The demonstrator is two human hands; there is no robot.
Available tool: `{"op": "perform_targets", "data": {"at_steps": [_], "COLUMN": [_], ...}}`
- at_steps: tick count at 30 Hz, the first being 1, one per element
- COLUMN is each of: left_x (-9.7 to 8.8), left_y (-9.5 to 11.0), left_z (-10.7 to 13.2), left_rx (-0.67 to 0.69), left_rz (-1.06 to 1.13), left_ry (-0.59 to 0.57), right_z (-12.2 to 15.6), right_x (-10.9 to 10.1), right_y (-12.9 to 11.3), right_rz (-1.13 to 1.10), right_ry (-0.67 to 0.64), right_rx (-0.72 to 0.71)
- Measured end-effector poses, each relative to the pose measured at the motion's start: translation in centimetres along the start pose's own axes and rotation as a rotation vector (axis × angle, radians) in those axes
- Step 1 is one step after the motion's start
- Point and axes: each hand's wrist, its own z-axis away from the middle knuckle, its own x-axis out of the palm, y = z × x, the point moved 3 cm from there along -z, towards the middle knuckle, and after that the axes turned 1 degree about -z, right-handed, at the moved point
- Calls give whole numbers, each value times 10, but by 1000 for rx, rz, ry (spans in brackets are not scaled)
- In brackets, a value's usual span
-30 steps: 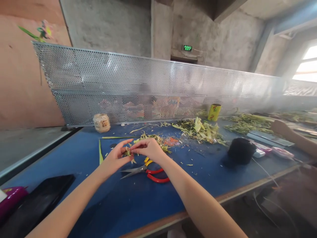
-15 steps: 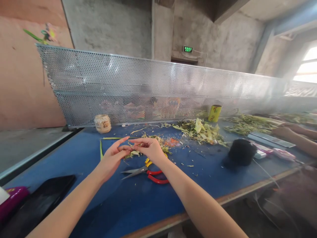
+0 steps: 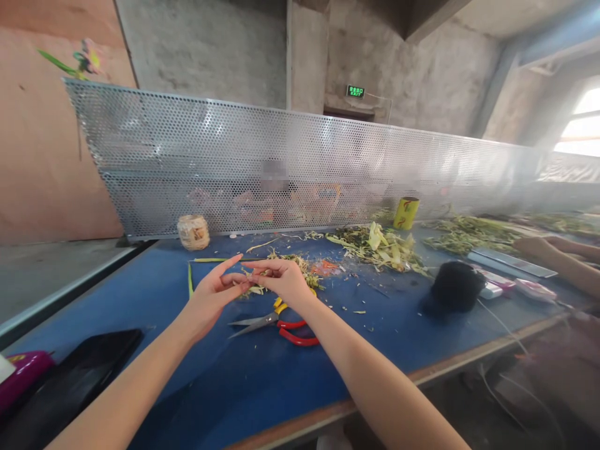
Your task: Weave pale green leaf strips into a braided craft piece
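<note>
My left hand point(image 3: 219, 292) and my right hand point(image 3: 281, 281) meet above the blue table point(image 3: 225, 387), fingertips pinched close together. Whatever lies between the fingertips is too small and too covered to name. Just behind and beneath my hands is a small heap of pale green plant scraps point(image 3: 307, 269). Scissors with red handles point(image 3: 300, 338) lie under my right wrist, blades pointing left. Close to them is a yellow-handled tool point(image 3: 280, 306), partly hidden by my right hand. A thin green stalk point(image 3: 190, 280) rests left of my left hand.
Along the back runs a perforated metal screen point(image 3: 225, 156). Before it stand a twine-wrapped jar point(image 3: 193, 232), a leafy pile point(image 3: 379, 247) and a yellow-green can point(image 3: 406, 213). A black spool point(image 3: 458, 286) sits right, near another person's hand point(image 3: 534, 247). A black phone-like slab point(image 3: 79, 375) lies front left.
Both hands keep nearly the same pinched pose, with only a slight shift of the left fingers. The view has moved very little; the scissors and heaps stay where they were.
</note>
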Motion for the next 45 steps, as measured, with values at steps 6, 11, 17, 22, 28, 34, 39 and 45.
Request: {"op": "perform_targets", "data": {"at_steps": [6,11,17,22,28,34,39,45], "left_x": [1,2,-2,-4,-3,0,-4,-4], "left_y": [4,8,5,2,2,6,5,4], "left_z": [2,4,3,0,1,5,2,2], "left_rx": [25,48,77,69,174,340,215,230], "left_rz": [-70,-194,-265,-214,-494,-798,-737,-695], "left_ry": [4,35,84,84,82,42,132,151], "right_z": [-1,-3,-3,-2,-3,-3,-4,-3], "right_x": [-1,-3,-2,-1,-1,0,2,2], "right_y": [3,11,18,16,12,17,20,19], "right_rz": [-62,-33,-51,-81,-115,-197,-214,-197], "right_ry": [-10,22,-14,-57,-11,-8,-12,-40], "right_rx": [12,107,210,218,168,160,171,155]}}
